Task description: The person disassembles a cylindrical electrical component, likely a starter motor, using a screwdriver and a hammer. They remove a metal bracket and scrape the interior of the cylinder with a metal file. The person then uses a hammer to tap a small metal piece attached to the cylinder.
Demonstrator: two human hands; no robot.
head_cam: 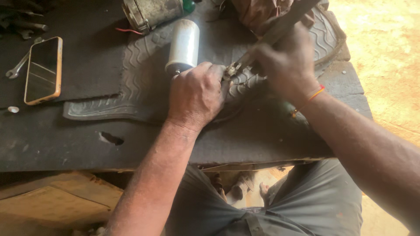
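The bench (52, 144) and rubber mat (131, 87) lie under both hands. A silver cylinder (183, 46) runs away from the left hand (197, 94), which is fisted on its near end. The right hand (286, 65), just beside, grips a long tool (280, 28) angled down to a small part (230, 70) between the hands.

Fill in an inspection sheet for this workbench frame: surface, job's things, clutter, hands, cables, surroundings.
Surface: dark worn bench with a hole, under a ribbed rubber mat.
Job's things: silver cylinder lying on the mat; small metal part between the hands; long flat tool.
Clutter: phone, wrench, washer, grimy motor housing.
Hands: left hand pressed down by the part; right hand gripping the tool.
Cables: red wire by the housing.
Surroundings: sandy ground.
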